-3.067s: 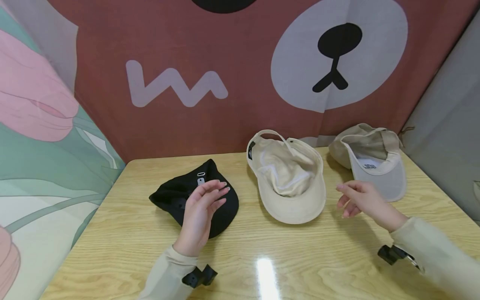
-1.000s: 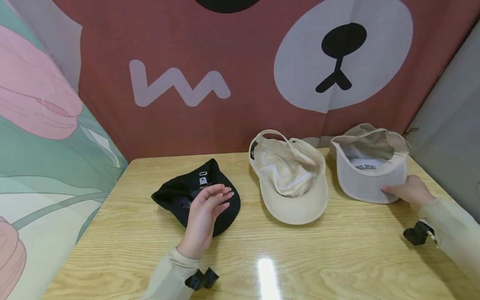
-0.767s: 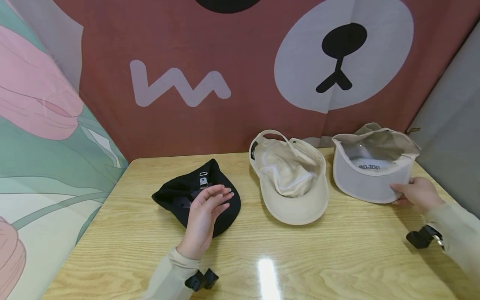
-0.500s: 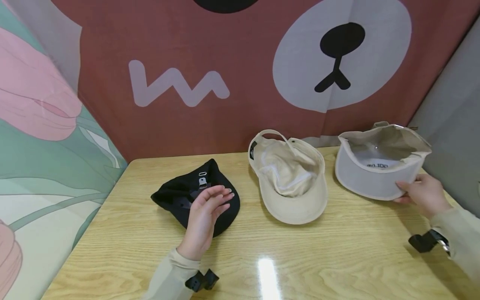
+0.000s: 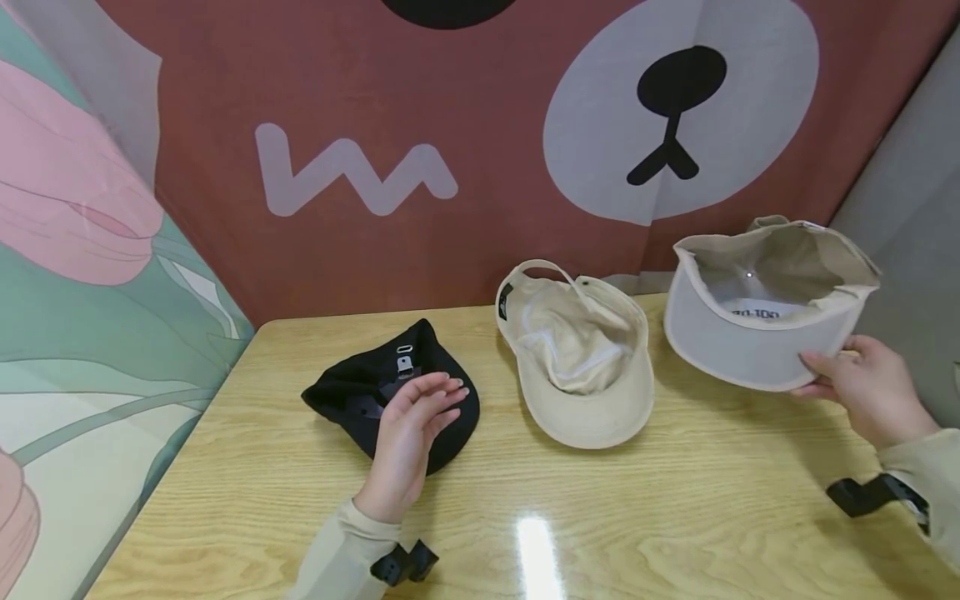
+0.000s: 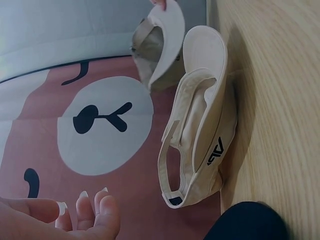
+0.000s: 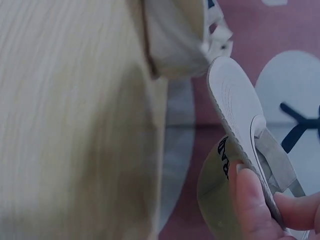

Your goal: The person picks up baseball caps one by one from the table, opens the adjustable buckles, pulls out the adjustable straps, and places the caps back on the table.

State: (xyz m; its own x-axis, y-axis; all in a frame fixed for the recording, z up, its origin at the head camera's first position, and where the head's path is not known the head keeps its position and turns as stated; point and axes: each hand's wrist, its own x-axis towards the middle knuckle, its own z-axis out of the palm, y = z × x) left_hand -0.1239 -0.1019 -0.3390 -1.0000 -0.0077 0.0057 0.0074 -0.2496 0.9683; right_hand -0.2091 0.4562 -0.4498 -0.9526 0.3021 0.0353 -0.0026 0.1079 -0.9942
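Note:
My right hand [image 5: 873, 387] pinches the brim of a grey-beige cap [image 5: 757, 346] between thumb and fingers, with the cap's hollow side and inner lettering facing me. In the right wrist view the held cap [image 7: 235, 95] hangs clear of the table. My left hand [image 5: 408, 433] hovers in front of a black cap [image 5: 345, 392], fingers relaxed and holding nothing; it hides part of that cap. A cream cap [image 5: 588, 417] lies upside down between the two hands, its strap toward the back. The left wrist view shows the cream cap's black logo [image 6: 215, 151].
All this is at a light wooden table [image 5: 600, 525]. Behind its back edge hangs a red-brown cloth [image 5: 360, 267] with a bear face. A floral cloth [image 5: 90, 333] is at the left and a grey panel [image 5: 915, 275] at the right.
My right hand has moved right to the grey-beige cap, taken its brim, turned it and lifted it off the table. My left hand and the other two caps have stayed nearly still.

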